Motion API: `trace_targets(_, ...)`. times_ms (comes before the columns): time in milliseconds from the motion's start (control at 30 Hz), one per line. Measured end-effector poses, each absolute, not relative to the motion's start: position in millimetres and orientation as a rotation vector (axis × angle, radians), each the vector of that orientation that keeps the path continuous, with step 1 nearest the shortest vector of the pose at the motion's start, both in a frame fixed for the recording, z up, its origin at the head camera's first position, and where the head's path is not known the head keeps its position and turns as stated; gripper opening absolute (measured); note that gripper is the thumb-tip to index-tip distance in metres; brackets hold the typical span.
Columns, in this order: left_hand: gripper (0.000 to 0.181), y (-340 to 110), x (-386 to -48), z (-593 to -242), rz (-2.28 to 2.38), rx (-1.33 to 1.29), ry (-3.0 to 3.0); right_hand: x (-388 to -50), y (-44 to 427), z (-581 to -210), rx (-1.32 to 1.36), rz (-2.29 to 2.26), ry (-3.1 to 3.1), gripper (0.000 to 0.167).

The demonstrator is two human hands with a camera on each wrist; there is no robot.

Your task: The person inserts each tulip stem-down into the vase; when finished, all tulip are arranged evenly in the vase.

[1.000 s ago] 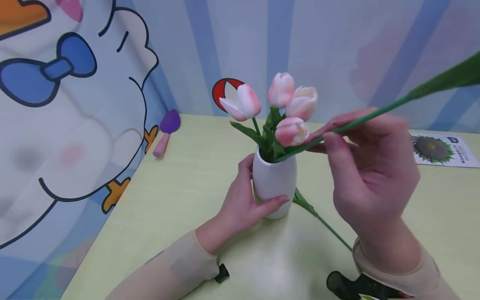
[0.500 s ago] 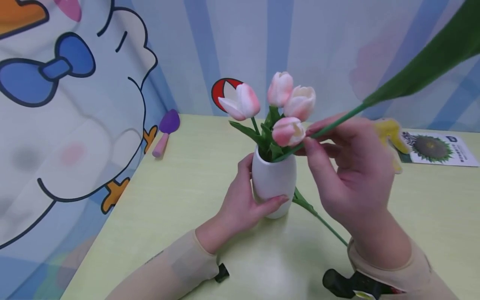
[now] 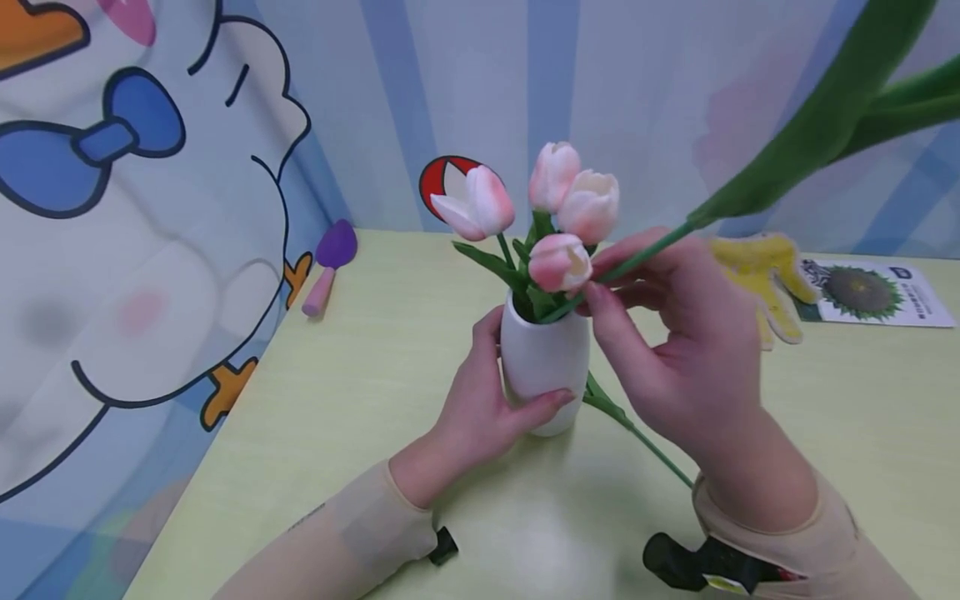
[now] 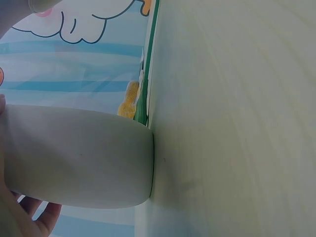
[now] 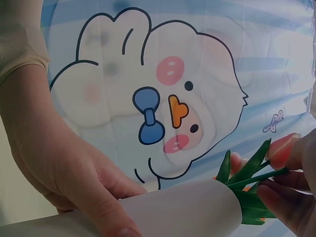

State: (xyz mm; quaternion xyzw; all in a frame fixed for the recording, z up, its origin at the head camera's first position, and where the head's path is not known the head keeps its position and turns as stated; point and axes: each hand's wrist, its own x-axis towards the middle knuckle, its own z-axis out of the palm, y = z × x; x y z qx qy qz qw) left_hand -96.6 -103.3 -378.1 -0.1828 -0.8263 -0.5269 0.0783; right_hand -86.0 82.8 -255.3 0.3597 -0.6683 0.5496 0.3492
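Note:
A white vase [image 3: 545,358] stands on the table with several pink-and-white tulips [image 3: 555,262] in it. My left hand [image 3: 480,400] grips the vase round its side, the thumb across its front. Between thumb and fingers my right hand [image 3: 690,350] pinches the green stem [image 3: 648,252] of another tulip, whose lower end enters the vase mouth. The broad leaf [image 3: 810,125] of that stem slants up to the right; its bloom is outside the head view. In the right wrist view, the right fingers [image 5: 291,192] hold the stem close above the vase rim.
One more green stem [image 3: 637,433] lies on the table behind and right of the vase. A yellow glove [image 3: 768,275] and a card with a cactus-like plant picture [image 3: 873,293] lie at the back right. A purple-and-pink toy trowel [image 3: 330,262] lies at the back left, near the printed backdrop [image 3: 480,83].
My right hand has moved left and closer to the vase, and the stem has slid deeper into it. More of the leaf and the yellow glove show now. The left hand stays on the vase.

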Motion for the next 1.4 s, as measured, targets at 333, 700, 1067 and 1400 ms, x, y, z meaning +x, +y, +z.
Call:
trace_targets(333, 0.099, -103.4, -97.2, -378.6, -1.553, -0.561, -2.461, -84.3, 82.7, -253.4, 0.917, 1.303, -1.842, 0.015)
trace_targets(700, 0.098, -103.7, -97.4, -379.9, -1.549, -0.577, -2.442, -84.4, 82.5, -254.7, 0.931, 1.254, -1.936, 0.014)
trace_targets(1067, 0.098, -103.9, -97.2, -379.1, -1.566, -0.561, -2.466, -85.8, 84.3, -253.7, 0.998, 1.195, -2.014, 0.011)
trace_targets(1400, 0.098, -103.4, -97.5, -379.1, -1.549, -0.568, -2.464, -87.1, 86.9, -253.1, 0.993, 1.198, -2.06, 0.01)
